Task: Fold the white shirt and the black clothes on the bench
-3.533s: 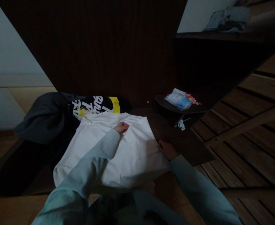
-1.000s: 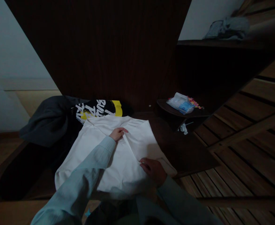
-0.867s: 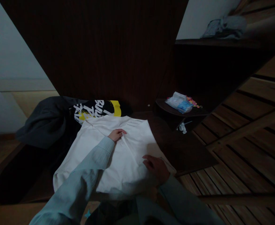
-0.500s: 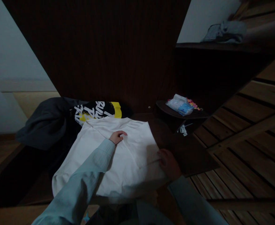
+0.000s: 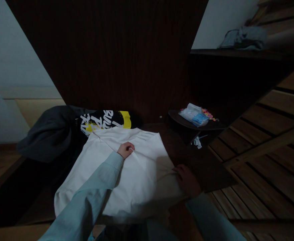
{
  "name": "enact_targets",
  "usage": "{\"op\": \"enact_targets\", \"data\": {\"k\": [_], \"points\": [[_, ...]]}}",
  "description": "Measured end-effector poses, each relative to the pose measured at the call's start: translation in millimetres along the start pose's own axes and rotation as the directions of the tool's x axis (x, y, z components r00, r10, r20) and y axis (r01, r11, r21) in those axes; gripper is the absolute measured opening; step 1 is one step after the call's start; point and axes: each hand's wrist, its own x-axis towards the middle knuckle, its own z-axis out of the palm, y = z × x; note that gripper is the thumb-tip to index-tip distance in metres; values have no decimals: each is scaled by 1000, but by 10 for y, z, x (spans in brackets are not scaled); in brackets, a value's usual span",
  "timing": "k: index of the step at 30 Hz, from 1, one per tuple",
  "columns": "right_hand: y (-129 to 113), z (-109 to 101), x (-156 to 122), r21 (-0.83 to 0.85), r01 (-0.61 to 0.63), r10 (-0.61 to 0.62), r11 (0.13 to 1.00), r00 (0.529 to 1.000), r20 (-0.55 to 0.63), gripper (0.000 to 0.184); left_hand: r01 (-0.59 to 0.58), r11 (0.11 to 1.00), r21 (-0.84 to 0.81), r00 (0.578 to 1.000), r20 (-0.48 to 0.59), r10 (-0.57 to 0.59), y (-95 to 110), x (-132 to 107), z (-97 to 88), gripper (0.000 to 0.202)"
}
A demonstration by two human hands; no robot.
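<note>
Lying bunched well to the left of both hands is a dark grey garment (image 5: 46,137). A black cloth (image 5: 104,120) with white lettering and yellow patches sits beyond the left hand (image 5: 126,150), whose closed fingers pinch a fold of the white cloth (image 5: 136,180). That cloth spreads beneath the left hand across to the right hand (image 5: 188,180), its dim, curled fingers nipping the right edge where creases meet. Beyond the right hand, a plastic packet (image 5: 194,115) rests on a small shelf (image 5: 176,119); wooden slats (image 5: 264,120) stand farther right.
</note>
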Motion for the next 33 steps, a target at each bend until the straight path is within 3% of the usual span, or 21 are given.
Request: {"op": "enact_targets", "data": {"k": [3,6,8,11,14,20,25,28,31,33], "points": [[-8,-171,69,50,51,-58,997,985,160,29,-14,1000,-17,999,28,15,29,-4,-5,23],[-40,-220,248,49,62,-69,997,986,155,33,-23,999,-40,998,55,25,53,2,-17,26],[-76,-141,401,35,84,-88,996,987,137,38,-26,999,-36,998,57,28,63,4,-22,28],[-120,59,641,3,141,-138,990,969,203,44,-37,999,-21,998,54,38,72,-1,-20,25],[-122,186,896,-53,117,-100,992,962,254,48,-38,999,-7,998,45,38,81,-15,-6,20],[-75,151,1378,-110,94,-51,989,938,344,57,-60,998,29,997,50,59,61,-22,19,17],[-39,177,1506,-137,117,-68,984,947,313,60,-189,952,241,982,31,187,205,-88,6,17],[-11,212,1508,-149,128,-78,981,950,303,60,-385,886,259,921,176,348,489,-241,74,28],[2,222,1505,-167,142,-86,976,949,303,61,-595,794,123,759,412,504,785,-448,244,38],[-4,213,1503,-180,142,-81,973,947,310,61,-666,736,126,680,508,529,903,-567,380,37]]}}
